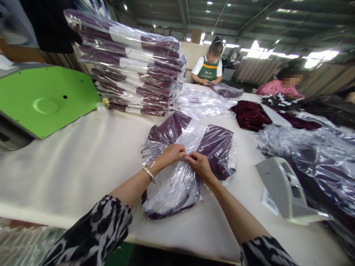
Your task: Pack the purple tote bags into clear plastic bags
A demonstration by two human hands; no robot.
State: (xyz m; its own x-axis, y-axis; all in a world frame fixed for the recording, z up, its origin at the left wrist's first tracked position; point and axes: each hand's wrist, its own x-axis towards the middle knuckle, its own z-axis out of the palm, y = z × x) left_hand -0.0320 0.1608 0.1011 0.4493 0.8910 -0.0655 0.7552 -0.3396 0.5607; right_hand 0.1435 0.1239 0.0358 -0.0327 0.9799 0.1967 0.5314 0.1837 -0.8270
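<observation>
A folded dark purple garment in a clear plastic bag lies on the white table in front of me. A pale paper band shows through the plastic across its middle. My left hand is closed in a pinch over the bag, its fingertips on the plastic. Beside it, my right hand pinches the plastic too, the fingertips of both hands almost meeting. A silver bangle circles my left wrist.
Bagged garments form a tall stack at the back left, near a green-topped machine. A tape dispenser stands at the right beside more bagged garments. Dark red cloth lies farther back. Two people work across the table.
</observation>
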